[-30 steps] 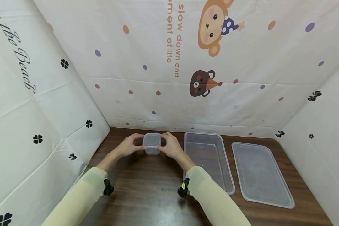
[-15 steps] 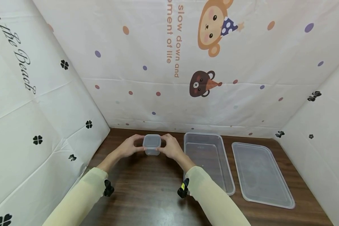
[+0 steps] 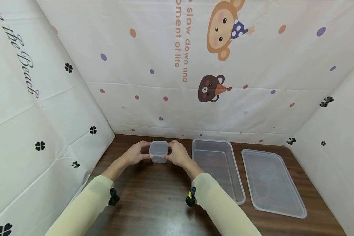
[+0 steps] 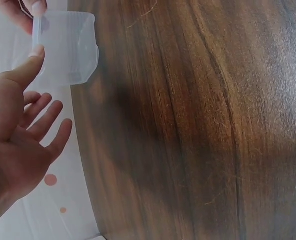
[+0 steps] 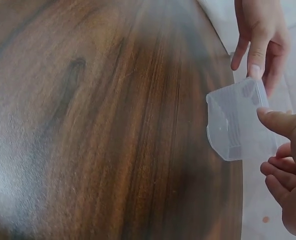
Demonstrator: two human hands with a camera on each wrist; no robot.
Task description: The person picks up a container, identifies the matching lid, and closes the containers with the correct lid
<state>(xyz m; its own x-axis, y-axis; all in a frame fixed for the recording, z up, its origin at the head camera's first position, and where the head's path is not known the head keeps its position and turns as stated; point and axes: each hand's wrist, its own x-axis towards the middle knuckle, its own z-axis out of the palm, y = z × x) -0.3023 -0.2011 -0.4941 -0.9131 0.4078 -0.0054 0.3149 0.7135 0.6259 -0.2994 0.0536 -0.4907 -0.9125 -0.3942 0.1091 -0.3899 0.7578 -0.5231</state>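
Between both hands is a small, squarish clear plastic container (image 3: 158,151) with a lid on it, near the back edge of the brown wooden table. My left hand (image 3: 136,153) pinches it from the left, thumb at the lid's rim in the left wrist view. On the opposite side, my right hand (image 3: 178,153) grips the same rim, its thumb pressed there in the right wrist view. Through the container's translucent wall (image 5: 232,125) no contents show. The other fingers of the left hand (image 4: 23,130) curve loosely below the lid.
Just right of the right hand stands a large rectangular clear box (image 3: 215,164), lidless, partly behind the right forearm. Farther right a flat rectangular lid (image 3: 274,183) lies on the table (image 3: 147,203). White printed cloth (image 3: 153,108) rises behind and on both sides.
Both hands keep their hold on the small container at nearly the same spot. The whole head view has shifted slightly.
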